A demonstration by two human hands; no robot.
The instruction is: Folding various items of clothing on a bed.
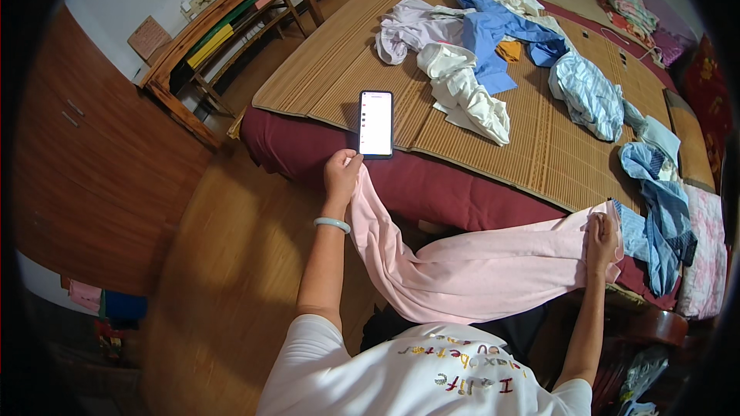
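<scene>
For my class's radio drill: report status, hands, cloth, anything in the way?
Left hand, right hand: each gripping pink cloth. Cloth hanging between them, sagging. Nothing seen blocking it; phone close by left hand.

A home bedroom is indicated by the large bed (455,194), where a maroon cover (285,142) is overlaid with a slatted mat (324,69); floral bedding (703,250) is seen right, and a wooden wardrobe (116,154) is placed left.
</scene>
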